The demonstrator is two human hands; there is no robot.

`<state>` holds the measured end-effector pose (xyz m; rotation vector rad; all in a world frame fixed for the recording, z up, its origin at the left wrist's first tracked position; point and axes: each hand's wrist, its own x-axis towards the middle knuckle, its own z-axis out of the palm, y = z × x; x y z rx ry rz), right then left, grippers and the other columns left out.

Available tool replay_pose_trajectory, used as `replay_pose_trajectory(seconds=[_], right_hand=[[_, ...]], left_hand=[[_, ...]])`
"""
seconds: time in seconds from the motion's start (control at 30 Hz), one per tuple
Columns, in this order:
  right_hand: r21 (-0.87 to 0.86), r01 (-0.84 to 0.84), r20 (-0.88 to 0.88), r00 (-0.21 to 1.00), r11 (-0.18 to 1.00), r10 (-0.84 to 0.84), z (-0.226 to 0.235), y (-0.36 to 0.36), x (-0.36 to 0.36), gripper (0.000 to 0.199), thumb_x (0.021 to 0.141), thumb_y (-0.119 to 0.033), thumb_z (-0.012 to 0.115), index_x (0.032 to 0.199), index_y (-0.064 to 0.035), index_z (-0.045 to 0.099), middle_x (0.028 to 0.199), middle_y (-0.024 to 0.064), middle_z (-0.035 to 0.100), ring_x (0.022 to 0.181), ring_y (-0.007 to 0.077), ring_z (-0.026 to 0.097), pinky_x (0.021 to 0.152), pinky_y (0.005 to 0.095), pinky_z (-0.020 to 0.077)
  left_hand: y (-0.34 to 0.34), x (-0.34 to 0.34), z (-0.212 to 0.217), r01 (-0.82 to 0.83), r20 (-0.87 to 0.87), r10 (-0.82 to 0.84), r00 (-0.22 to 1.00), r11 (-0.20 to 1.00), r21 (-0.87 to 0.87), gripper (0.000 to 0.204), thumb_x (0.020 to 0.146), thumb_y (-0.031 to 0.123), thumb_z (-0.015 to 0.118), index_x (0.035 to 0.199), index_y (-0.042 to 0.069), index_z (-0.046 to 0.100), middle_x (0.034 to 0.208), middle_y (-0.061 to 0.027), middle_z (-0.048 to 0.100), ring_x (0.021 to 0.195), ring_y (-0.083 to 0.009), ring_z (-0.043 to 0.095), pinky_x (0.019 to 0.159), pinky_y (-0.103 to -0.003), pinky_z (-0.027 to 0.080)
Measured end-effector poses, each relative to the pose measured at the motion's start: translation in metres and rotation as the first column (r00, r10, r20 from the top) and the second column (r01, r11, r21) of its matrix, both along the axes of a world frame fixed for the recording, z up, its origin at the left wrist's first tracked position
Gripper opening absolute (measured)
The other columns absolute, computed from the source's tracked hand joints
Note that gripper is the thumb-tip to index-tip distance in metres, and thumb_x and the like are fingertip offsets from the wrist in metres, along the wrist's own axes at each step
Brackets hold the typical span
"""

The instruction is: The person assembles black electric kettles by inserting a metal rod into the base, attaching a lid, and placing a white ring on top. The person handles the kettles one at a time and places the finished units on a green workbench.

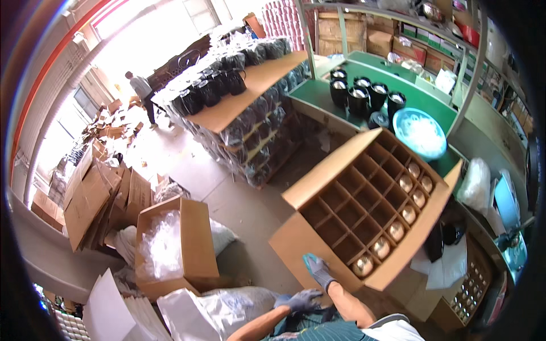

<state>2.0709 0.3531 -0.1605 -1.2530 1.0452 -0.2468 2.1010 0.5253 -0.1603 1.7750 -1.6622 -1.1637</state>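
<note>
A large open carton (364, 196) with a cardboard divider grid stands before me to the right. Along its right side, several compartments hold shiny silver round-ended pieces (381, 247); the other cells look dark. My right hand (320, 271), in a grey glove with teal fingertips, is at the carton's near flap (298, 241), its fingers stretched out and holding nothing visible. Close to my body, my left hand (303, 300) wears a grey glove. Its fingers are loosely extended, and I see nothing in them. Beside it lies a whitish sack (239, 301).
On the green bench (318, 94) stand several black canisters (358, 99) and a blue basin (420, 133) of clear plastic. A carton of plastic bags (196, 238) sits left. Behind is a pallet of wrapped black goods (250, 136). A person (141, 94) stands far left. Another carton of silver pieces (469, 290) is right.
</note>
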Motion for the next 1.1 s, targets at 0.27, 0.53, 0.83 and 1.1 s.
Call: replay_pose_trajectory(seconds=[0.27, 0.53, 0.83, 1.1], right_hand=[[0.418, 0.207, -0.193, 0.972, 0.885, -0.136, -0.026, -0.068, 0.034, 0.072, 0.097, -0.063, 0.058, 0.137, -0.0037, 0.058, 0.118, 0.0107, 0.071, 0.094, 0.0234, 0.064, 0.080, 0.0348, 0.0479], [0.271, 0.535, -0.432, 0.810, 0.800, -0.396, -0.030, -0.055, 0.033, 0.089, 0.090, -0.083, 0.048, 0.127, -0.0033, 0.065, 0.099, 0.0159, 0.074, 0.082, 0.0235, 0.069, 0.083, 0.0394, 0.0546], [0.107, 0.724, -0.648, 0.571, 0.682, -0.504, -0.040, -0.065, 0.064, 0.083, 0.094, -0.075, 0.049, 0.128, -0.0014, 0.066, 0.083, 0.0165, 0.076, 0.070, 0.0251, 0.071, 0.067, 0.0391, 0.0556], [-0.087, 0.226, -0.890, 0.421, 0.970, -0.178, -0.120, -0.039, 0.071, 0.052, 0.097, -0.049, 0.057, 0.129, -0.0088, 0.063, 0.105, 0.0191, 0.074, 0.090, 0.0348, 0.072, 0.081, 0.0491, 0.0561]], left_hand=[[0.064, 0.217, 0.014, -0.617, -0.045, 0.684, 0.728, 0.682, 0.393, 0.052, 0.096, 0.041, 0.063, 0.132, 0.004, 0.066, 0.128, -0.0207, 0.069, 0.121, -0.0310, 0.066, 0.104, -0.039, 0.049], [-0.039, 0.447, -0.026, -0.310, -0.007, 0.323, 0.946, 0.913, 0.264, 0.036, 0.095, 0.036, 0.065, 0.110, 0.005, 0.074, 0.106, -0.0198, 0.074, 0.104, -0.0386, 0.070, 0.091, -0.043, 0.055], [-0.364, 0.558, 0.091, -0.065, 0.036, 0.074, 0.997, 0.976, -0.207, 0.040, 0.096, 0.030, 0.066, 0.124, 0.002, 0.070, 0.117, -0.0216, 0.071, 0.111, -0.0360, 0.069, 0.097, -0.042, 0.054], [-0.475, 0.556, 0.114, 0.432, 0.066, -0.429, 0.901, 0.900, -0.061, 0.047, 0.095, 0.037, 0.068, 0.126, 0.002, 0.068, 0.125, -0.0252, 0.068, 0.119, -0.0415, 0.063, 0.103, -0.043, 0.050]])
